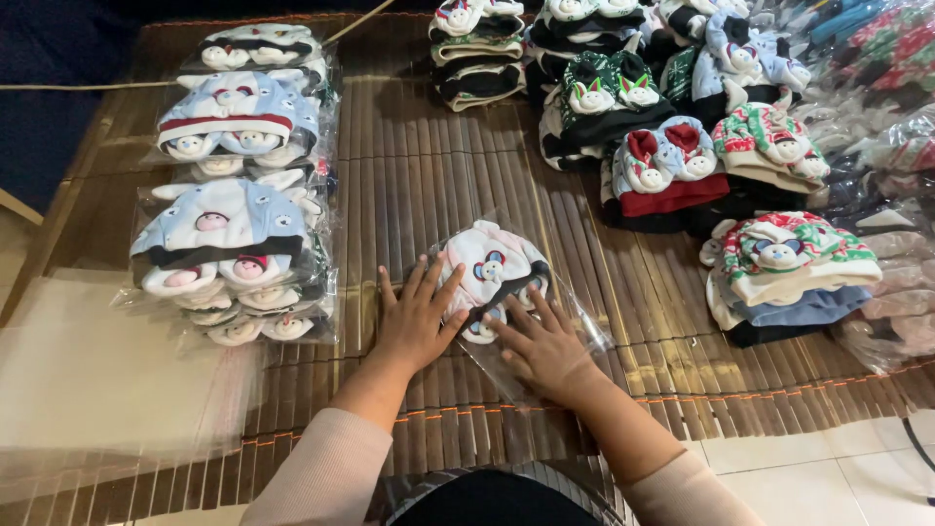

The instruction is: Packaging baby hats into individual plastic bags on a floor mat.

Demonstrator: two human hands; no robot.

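Note:
A small pink-and-white baby hat with bear faces (492,268) lies inside a clear plastic bag (570,312) on a brown bamboo mat (429,175). My left hand (417,317) rests flat on the bag's left edge, fingers spread. My right hand (543,343) presses flat on the bag's near right part, fingers pointing toward the hat. Neither hand grips anything. Both forearms wear light pink sleeves.
At the left stand stacks of bagged hats (234,224). A pile of loose hats (672,166) in several colours fills the far right, with a short stack (784,278) nearest. Empty clear bags (88,390) lie at the near left. White floor tiles (838,477) show at the bottom right.

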